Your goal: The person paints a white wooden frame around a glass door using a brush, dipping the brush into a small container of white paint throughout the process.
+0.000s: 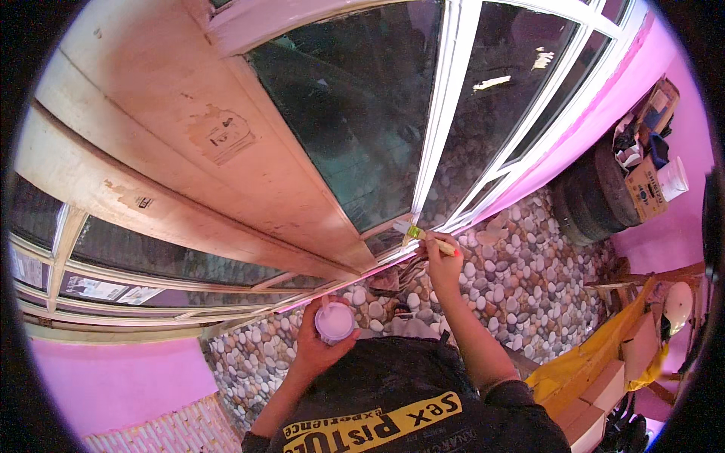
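My right hand [442,255] grips a paintbrush [418,233] with a pale wooden handle. Its bristles are at the lower frame [406,226] of a glazed panel, where white paint meets tan, unpainted wood; whether they touch is hard to tell. My left hand [313,343] is wrapped around a small plastic cup [334,322] of pale, lilac-white paint, held low in front of my body. The window frame [453,98] is white on the right, while the wide wooden panel [204,174] to the left is tan with peeling label remnants.
Stacked tyres [581,204] with cardboard boxes and a white bucket [672,177] stand at the right by a pink wall [661,245]. Wooden racks, yellow sheeting [566,359] and boxes [600,381] occupy the lower right. The floor [498,302] is pebble-patterned. Another pink wall [113,377] is at lower left.
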{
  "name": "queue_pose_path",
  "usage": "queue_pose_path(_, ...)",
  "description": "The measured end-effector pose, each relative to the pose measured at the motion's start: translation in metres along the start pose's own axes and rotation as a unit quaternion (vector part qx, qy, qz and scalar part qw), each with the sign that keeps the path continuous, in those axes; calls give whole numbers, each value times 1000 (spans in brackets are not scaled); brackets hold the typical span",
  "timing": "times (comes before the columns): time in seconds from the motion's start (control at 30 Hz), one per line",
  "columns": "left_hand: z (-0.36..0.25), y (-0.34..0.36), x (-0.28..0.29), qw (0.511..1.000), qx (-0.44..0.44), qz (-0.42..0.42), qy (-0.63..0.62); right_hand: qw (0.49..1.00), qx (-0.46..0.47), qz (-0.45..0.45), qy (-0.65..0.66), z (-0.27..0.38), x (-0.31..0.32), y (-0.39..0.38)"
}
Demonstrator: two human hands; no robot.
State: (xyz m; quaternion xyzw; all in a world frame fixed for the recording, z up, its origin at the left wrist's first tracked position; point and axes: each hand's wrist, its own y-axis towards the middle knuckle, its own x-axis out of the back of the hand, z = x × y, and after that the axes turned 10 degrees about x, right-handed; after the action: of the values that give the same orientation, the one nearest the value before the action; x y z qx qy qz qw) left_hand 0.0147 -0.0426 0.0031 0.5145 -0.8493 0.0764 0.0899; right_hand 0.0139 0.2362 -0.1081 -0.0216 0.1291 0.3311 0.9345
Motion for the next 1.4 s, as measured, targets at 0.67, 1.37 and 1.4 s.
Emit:
queue_pose_path(0.67, 0, 2, -14, 999, 16, 37, 10, 992, 27, 75, -102, 11, -8, -15)
queue_pose_path(1.37, 9, -14, -26, 999, 38, 11, 28, 990, 97, 22, -102, -1, 9, 4)
queue_pose_path(1.4, 7, -12, -27, 999, 39, 8, 28, 990, 97, 25, -102, 2, 18, 7)
